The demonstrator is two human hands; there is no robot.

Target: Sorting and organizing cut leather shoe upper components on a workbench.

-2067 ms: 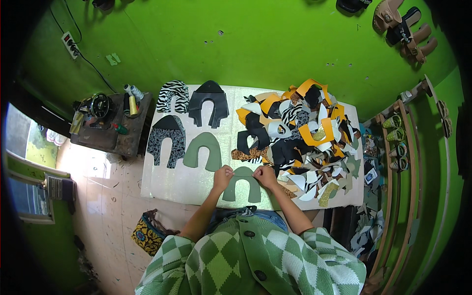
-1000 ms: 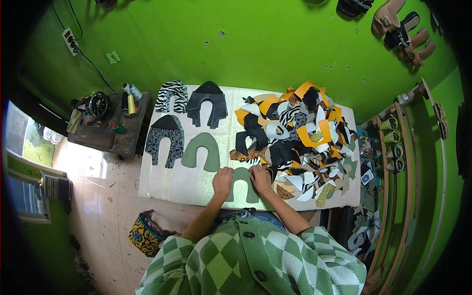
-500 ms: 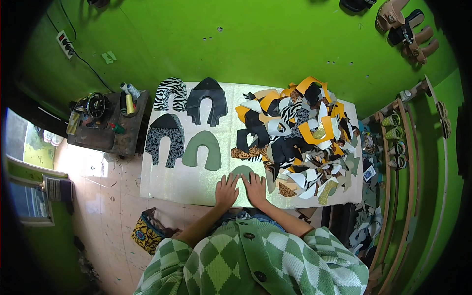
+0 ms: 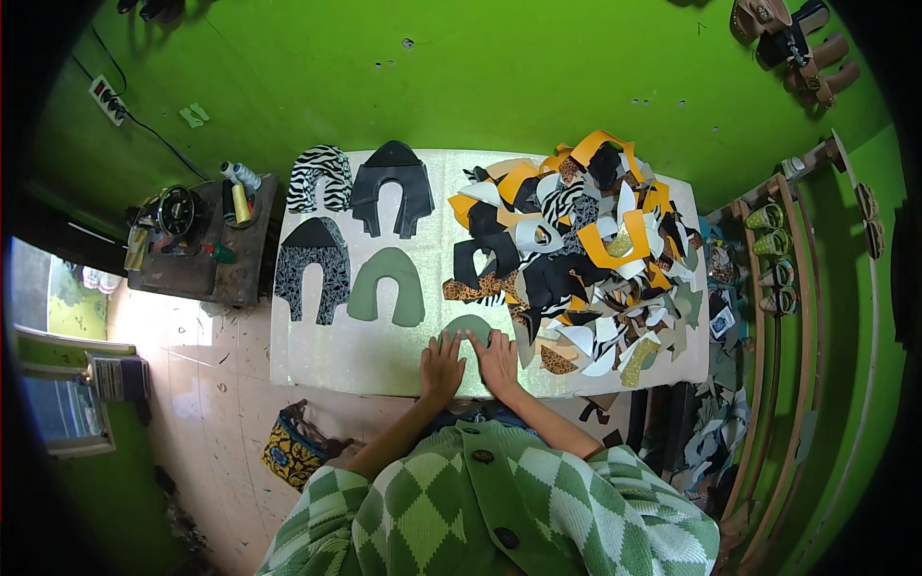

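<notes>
The left hand [image 4: 443, 367] and the right hand [image 4: 498, 364] lie flat, fingers spread, pressing side by side on a green arch-shaped cutout [image 4: 468, 327] at the near edge of the desk [image 4: 317, 360]; neither pinches anything. The cutout looks like soft, matte fabric, mostly hidden under the palms. Just beyond it lies a matching green horseshoe piece [image 4: 386, 286], then speckled dark, black and zebra-striped ones. To the right sits a jumbled heap of scraps [image 4: 586, 254], orange, black, white and leopard-patterned.
</notes>
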